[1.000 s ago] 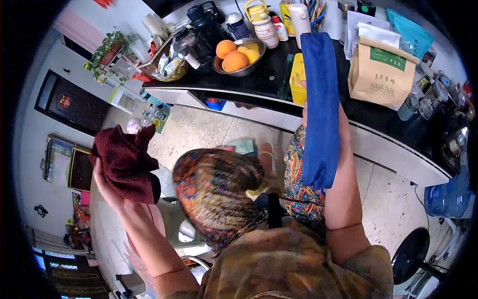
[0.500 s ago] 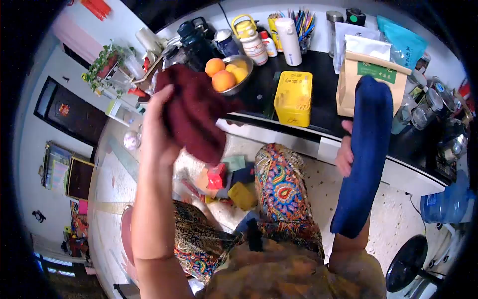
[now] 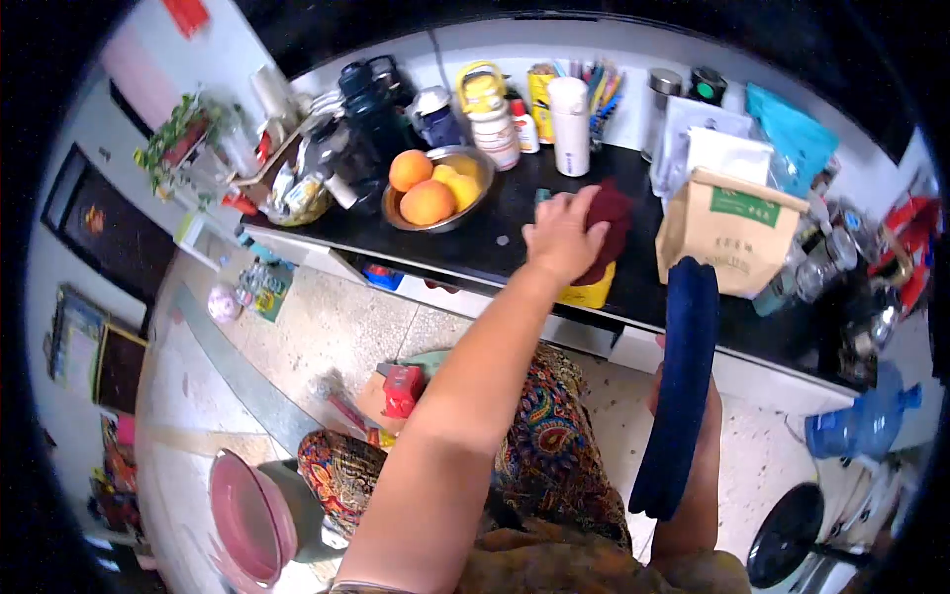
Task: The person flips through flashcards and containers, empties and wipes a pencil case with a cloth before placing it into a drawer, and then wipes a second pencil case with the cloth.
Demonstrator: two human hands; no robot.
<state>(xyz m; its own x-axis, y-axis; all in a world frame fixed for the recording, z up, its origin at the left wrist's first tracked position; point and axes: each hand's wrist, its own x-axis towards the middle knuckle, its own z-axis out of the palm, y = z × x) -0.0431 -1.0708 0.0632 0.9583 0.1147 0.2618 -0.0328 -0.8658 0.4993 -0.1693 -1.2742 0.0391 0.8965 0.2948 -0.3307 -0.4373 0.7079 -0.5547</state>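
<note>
My left hand [image 3: 566, 240] reaches forward over the counter with its fingers on a crumpled maroon cloth [image 3: 611, 233]. That cloth lies over a yellow tin [image 3: 591, 290], whose front lower part still shows. On the right, a long, folded navy-blue cloth [image 3: 677, 391] stands upright in front of my right hand [image 3: 657, 384]. Only a sliver of that hand shows at the cloth's left edge, and most of its fingers are hidden; the cloth appears held there.
A metal bowl [image 3: 465, 213] of orange and yellow fruit sits left of the tin. A white bottle [image 3: 569, 129] stands behind it, and a brown paper bag [image 3: 727, 238] to the right. Below are a pink basin [image 3: 247, 515], a red item [image 3: 403, 390] and a blue water jug [image 3: 861, 421].
My left hand has swung right and forward with the maroon cloth, from near the fruit bowl onto the yellow tin. The navy-blue cloth has moved lower and slightly left.
</note>
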